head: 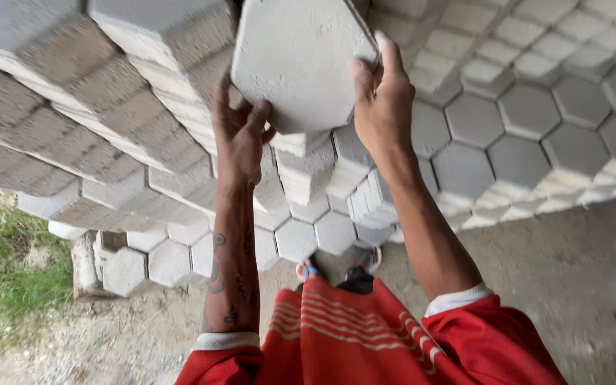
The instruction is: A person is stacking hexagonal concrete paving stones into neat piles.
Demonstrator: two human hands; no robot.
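Stacked hexagonal pavers (130, 93): grey concrete, piled high in tilted rows, filling ten to twelve o'clock and crowding close behind the raised block. Lower course of pavers (301, 235) at the stack's foot, faces showing, just above the person's shoes (361, 260). Laid hexagonal paving (529, 135): flat field from one to three o'clock, ragged open edge along its near side. Grass patch (1, 264) at eight o'clock; bare gritty ground (572, 285) from four to six o'clock, the only open room.

Hexagonal paver (297, 60): pale grey, held up at twelve o'clock, broad face toward the viewer, tilted.

Left hand (240, 132): arm raised, fingers curled under the paver's lower left edge, gripping it.

Right hand (383, 100): arm raised, thumb over the face, palm clamped on the paver's right edge.
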